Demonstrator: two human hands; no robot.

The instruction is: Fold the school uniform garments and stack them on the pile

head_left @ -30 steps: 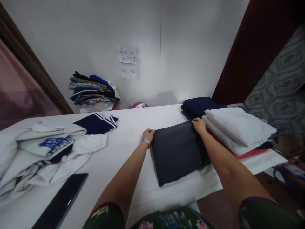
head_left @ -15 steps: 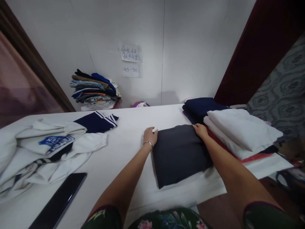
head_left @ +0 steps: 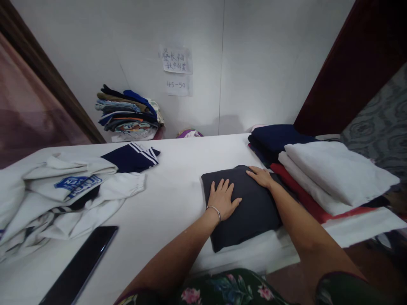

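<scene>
A dark grey garment (head_left: 251,212), folded into a rough square, lies on the white table (head_left: 171,195) in front of me. Flat on its left half rests my left hand (head_left: 223,198), fingers spread, a bracelet at the wrist. My right hand (head_left: 261,176) lies on the garment's upper right part with the fingers stretched out. Neither hand grips anything. Just right of the garment are folded white clothes (head_left: 330,169) on top of red cloth (head_left: 295,195), with a folded navy garment (head_left: 280,137) behind them.
A rumpled white garment (head_left: 108,186) with blue lettering and a navy piece with white stripes (head_left: 130,159) lie at left. A black phone-like slab (head_left: 82,262) is near the front left. Against the wall stands a stack of folded clothes (head_left: 127,112); paper notes (head_left: 177,61) hang above.
My left hand has moved from the garment's left edge onto its top and spread out. My right hand has let go of the upper right corner and now lies flat. The view shifted slightly.
</scene>
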